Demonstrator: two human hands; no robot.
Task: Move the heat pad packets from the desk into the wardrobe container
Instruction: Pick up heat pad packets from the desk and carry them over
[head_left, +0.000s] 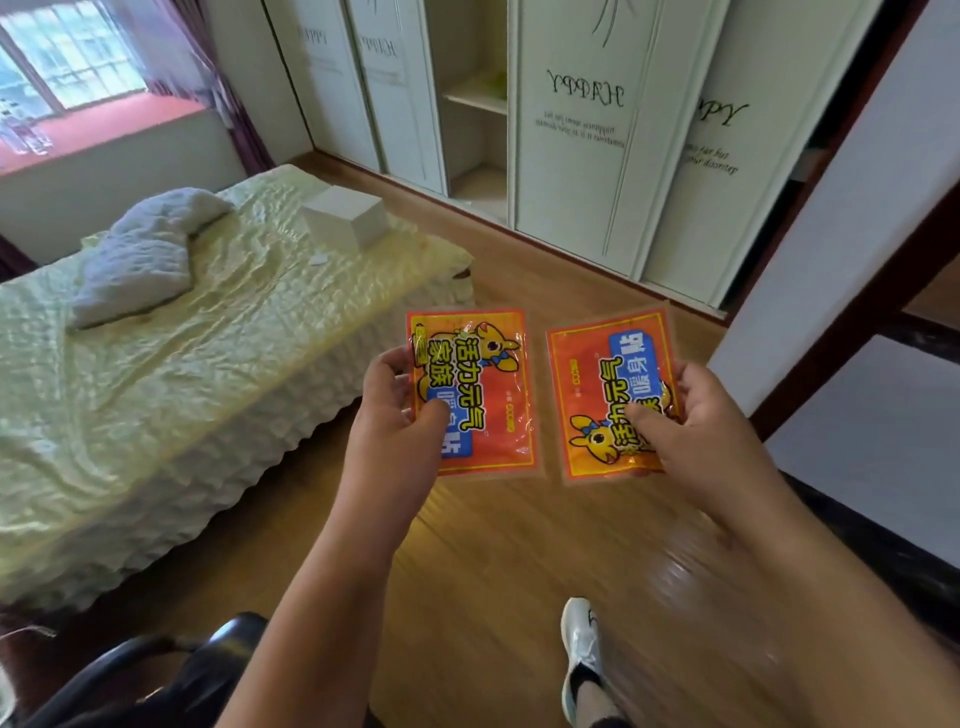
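Bedroom with bed (156, 332) at 9 o'clock, wardrobe (571, 130) at 12 o'clock. Left hand (400, 400) pinched left packet (475, 395) by its edge; right hand (691, 415) pinched right packet (608, 395) likewise, above the floor. Probably light, thin, slippery foil; better held at the edge.

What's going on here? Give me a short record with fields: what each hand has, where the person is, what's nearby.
left hand: holds one orange packet by its left edge
right hand: holds a second orange packet by its right edge
packets: apart, side by side, above the wooden floor
ahead: white wardrobe, one section open with shelves
left: bed with a white box on it
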